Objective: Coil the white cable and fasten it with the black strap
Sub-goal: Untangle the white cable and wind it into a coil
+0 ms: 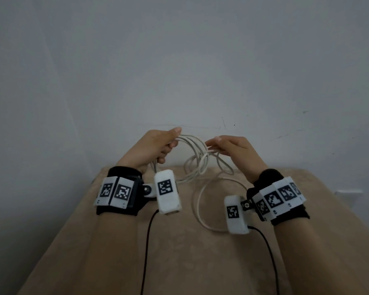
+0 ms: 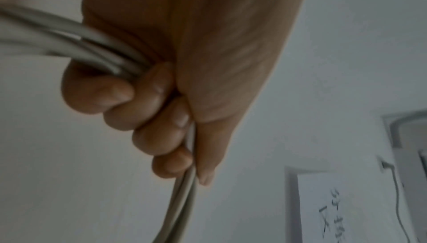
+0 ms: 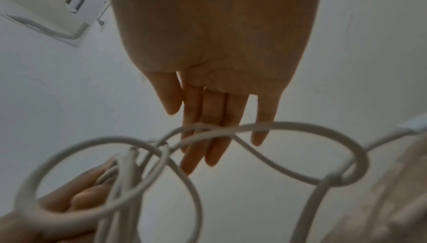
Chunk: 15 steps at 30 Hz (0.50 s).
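Observation:
The white cable [image 1: 191,139] hangs in several loose loops between my two hands above a beige cloth-covered table [image 1: 179,262]. My left hand [image 1: 170,143] grips the gathered strands in a fist; in the left wrist view its fingers [image 2: 138,110] curl round the cable [image 2: 69,42]. My right hand [image 1: 213,143] is level with it on the right, its fingers [image 3: 208,110] straight, with cable strands [image 3: 300,124] lying across them. A further loop trails down onto the cloth. A white plug end [image 3: 413,126] shows at the far right. No black strap is in view.
A pale wall stands right behind the table. A paper sheet with handwriting [image 2: 335,210] and a white wall-mounted unit [image 3: 46,0] show in the wrist views. Black leads run from my wrist cameras over the cloth [image 1: 146,241].

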Motion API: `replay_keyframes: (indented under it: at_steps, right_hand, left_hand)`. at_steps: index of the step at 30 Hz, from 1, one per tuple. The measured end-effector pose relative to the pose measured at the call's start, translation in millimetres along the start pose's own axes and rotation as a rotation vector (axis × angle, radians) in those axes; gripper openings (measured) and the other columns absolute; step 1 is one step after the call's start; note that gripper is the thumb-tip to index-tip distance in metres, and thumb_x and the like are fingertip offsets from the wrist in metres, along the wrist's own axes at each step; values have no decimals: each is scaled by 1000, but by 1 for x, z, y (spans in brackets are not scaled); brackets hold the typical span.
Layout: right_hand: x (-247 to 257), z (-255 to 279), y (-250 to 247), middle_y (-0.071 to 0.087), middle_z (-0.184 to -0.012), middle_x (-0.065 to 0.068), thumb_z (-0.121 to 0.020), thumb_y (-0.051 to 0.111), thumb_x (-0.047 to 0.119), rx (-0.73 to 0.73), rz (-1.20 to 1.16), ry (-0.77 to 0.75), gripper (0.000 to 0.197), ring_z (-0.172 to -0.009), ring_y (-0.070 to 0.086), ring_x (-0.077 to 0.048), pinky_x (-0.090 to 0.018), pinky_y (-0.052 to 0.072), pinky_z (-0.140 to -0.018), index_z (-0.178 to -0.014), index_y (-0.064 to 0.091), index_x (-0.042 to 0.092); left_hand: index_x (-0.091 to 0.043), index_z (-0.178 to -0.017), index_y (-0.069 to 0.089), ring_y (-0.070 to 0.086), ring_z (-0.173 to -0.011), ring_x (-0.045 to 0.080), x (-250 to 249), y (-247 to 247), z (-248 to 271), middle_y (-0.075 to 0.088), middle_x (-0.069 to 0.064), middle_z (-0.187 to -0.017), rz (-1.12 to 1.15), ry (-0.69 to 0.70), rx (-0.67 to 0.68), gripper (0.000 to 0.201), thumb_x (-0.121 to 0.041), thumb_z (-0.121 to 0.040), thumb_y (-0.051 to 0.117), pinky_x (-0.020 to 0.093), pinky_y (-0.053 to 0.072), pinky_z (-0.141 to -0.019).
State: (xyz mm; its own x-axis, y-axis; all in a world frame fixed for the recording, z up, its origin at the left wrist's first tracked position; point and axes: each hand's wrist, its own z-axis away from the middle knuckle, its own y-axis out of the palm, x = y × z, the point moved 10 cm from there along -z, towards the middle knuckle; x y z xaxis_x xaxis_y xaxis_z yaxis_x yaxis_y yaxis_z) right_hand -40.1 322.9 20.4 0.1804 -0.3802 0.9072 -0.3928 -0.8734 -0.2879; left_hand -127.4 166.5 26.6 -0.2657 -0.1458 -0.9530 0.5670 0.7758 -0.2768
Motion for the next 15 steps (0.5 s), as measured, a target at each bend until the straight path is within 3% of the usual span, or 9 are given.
replay_keyframes:
  at_steps: [3,7,10,12,15]
  right_hand:
    - [0,1,-3,72,-87,0,-94,53,12,6,-13,2,21,-83,64,-2,-22,44,-86,-88,72,14]
    - [0,0,-14,66,-74,-1,-89,63,19,-82,-26,-20,17,-77,60,-14,-37,49,-91,-75,70,15]
    - [-10,0,-34,55,-65,-3,-91,62,17,-209,-182,11,23,-66,53,-15,-40,55,-87,-69,66,12]
    - [-18,1,-50,46,-65,-8,-92,60,17,-301,-272,41,26,-62,48,-14,-37,58,-81,-68,64,10]
    - [-31,8,-76,42,-61,-5,-94,58,21,-468,-298,97,25,-54,44,-11,-24,55,-61,-72,63,10]
  left_hand:
    - [-19,-58,41,16,-41,7,-1,-11,0,24,-10,-45,115,3,-59,46,-44,-95,50,19,17,-41]
    - [-19,-58,39,16,-38,4,2,-19,-1,25,-11,-44,159,1,-86,45,-44,-95,50,18,12,-39]
    - [-19,-59,38,16,-37,4,5,-29,1,25,-11,-44,227,-14,-127,45,-43,-96,49,18,12,-38]
    - [-19,-60,38,17,-36,4,7,-39,3,25,-11,-44,265,-25,-172,44,-42,-96,48,17,13,-37]
    - [-19,-60,39,17,-36,4,10,-53,5,25,-11,-44,289,-29,-246,44,-42,-95,50,17,14,-36]
